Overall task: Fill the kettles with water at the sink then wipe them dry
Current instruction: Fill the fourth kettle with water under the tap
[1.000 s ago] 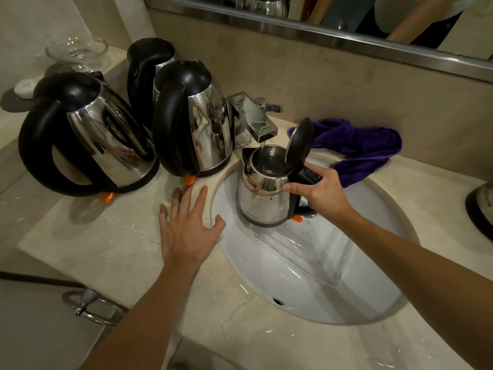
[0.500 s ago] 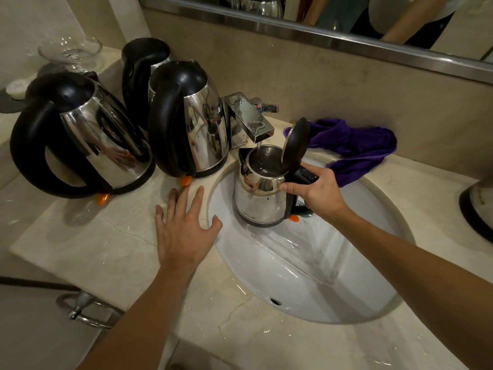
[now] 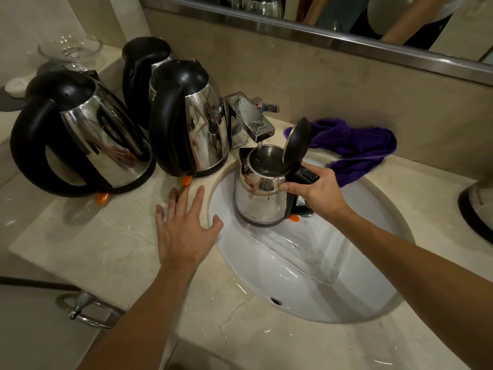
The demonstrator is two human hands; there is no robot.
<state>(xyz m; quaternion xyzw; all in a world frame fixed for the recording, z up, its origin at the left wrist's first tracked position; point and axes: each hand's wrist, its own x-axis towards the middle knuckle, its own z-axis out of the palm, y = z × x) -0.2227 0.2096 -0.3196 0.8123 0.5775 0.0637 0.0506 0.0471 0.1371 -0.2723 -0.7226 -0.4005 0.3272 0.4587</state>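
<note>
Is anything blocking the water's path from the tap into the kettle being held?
Nothing visible does. The right hand holds the small kettle under the faucet; its lid is flipped up, away from the stream.

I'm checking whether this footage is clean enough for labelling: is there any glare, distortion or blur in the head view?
Head view: wide-angle bending curves the mirror frame and counter; the steel kettles mirror the room and a hand; glare streaks the wet sink; the kettle under the tap and right hand look sharp; the right-edge kettle is cropped.
</note>
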